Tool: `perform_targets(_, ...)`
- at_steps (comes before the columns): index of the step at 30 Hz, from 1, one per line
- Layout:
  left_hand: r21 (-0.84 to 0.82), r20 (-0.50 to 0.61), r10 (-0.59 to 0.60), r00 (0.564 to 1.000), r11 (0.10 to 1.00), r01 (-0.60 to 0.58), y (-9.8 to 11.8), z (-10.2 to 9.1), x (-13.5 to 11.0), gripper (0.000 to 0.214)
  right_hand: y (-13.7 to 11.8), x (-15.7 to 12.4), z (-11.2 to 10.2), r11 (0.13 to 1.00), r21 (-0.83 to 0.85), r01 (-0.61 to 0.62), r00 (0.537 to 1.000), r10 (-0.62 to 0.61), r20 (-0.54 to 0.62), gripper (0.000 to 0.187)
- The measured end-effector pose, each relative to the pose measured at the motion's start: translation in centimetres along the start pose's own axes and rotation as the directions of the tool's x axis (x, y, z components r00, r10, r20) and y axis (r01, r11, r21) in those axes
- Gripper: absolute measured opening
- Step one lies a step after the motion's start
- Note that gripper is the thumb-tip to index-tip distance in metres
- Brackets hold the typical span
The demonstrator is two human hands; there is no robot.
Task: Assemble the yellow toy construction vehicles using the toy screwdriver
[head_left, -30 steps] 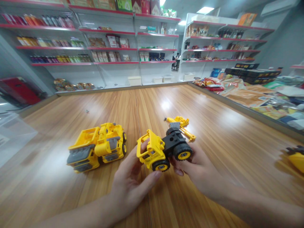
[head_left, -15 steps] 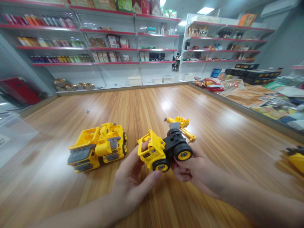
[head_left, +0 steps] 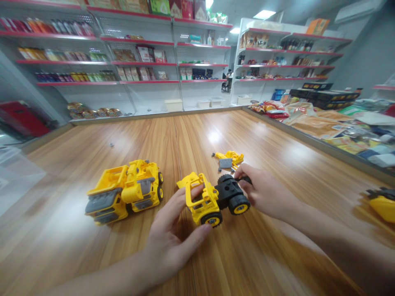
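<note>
A yellow and black toy vehicle [head_left: 212, 199] with black wheels rests low over the wooden table [head_left: 277, 263]. My left hand [head_left: 173, 238] grips its yellow cab from the left, thumb below and fingers on top. My right hand [head_left: 265, 193] is curled at the vehicle's black rear end, its fingertips closed on a small dark part there. Just behind lies a loose yellow arm piece [head_left: 230, 158] with a grey plate.
A yellow and grey toy dump truck [head_left: 125, 191] stands to the left. Another yellow toy [head_left: 382, 201] lies at the right edge. Packaged goods [head_left: 327, 123] cover the counter on the right. Red-edged store shelves [head_left: 123, 61] line the back wall.
My right hand moved from under the vehicle's rear wheel up to its far rear end. The vehicle came down and tilted slightly toward the table.
</note>
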State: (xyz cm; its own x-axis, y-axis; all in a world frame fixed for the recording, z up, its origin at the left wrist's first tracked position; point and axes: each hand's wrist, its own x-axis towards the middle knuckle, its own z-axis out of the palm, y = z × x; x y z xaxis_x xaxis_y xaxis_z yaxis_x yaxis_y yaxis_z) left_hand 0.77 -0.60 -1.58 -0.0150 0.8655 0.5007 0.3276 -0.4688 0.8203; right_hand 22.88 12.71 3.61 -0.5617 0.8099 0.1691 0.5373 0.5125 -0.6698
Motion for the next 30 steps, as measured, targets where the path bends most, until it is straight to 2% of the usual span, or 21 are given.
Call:
perform_targets(2,0.079,0.111,0.027,0.993,0.996,-0.036,0.4,-0.1,0.4,0.067,0.3,0.3,-0.6,0.99,-0.118,-0.074,0.99,0.059,-0.126,0.014)
perform_targets(4,0.126,0.211,0.052,0.976,0.989,-0.08,0.7,0.0,0.8,0.063,0.0,0.2,-0.7,0.991,-0.122,-0.06,0.987,0.041,-0.155,0.012)
perform_targets(6,0.169,0.275,0.054,0.96,0.98,-0.104,1.0,0.0,1.1,0.06,-0.9,-0.3,-0.4,0.997,-0.074,0.014,0.995,-0.021,-0.095,0.013)
perform_targets(9,0.229,0.324,0.012,0.946,0.969,-0.09,1.0,0.1,1.3,0.056,-2.3,-1.1,0.1,0.996,0.024,0.086,0.994,-0.088,0.066,0.02)
perform_targets(12,0.256,0.325,-0.028,0.945,0.965,-0.06,0.7,0.1,1.4,0.053,-2.9,-1.5,0.4,0.991,0.074,0.115,0.975,-0.126,0.184,0.023)
perform_targets(17,0.305,0.302,-0.048,0.952,0.951,-0.049,-0.2,0.2,1.2,0.055,-2.5,-1.4,0.2,0.979,0.022,0.203,0.943,-0.202,0.263,0.034)
perform_targets(20,0.333,0.33,-0.01,0.944,0.937,-0.106,-0.4,0.2,1.1,0.059,-2.2,-1.4,0.4,0.956,-0.111,0.27,0.937,-0.234,0.261,0.049)
perform_targets(24,0.301,0.312,0.039,0.949,0.944,-0.138,-0.1,0.2,1.2,0.055,-2.1,-1.6,0.9,0.937,-0.222,0.271,0.948,-0.22,0.231,0.036)
perform_targets(30,0.244,0.166,0.178,0.97,0.945,-0.215,0.3,0.0,1.7,0.032,-2.5,-1.9,1.1,0.939,-0.213,0.271,0.948,-0.222,0.228,0.034)
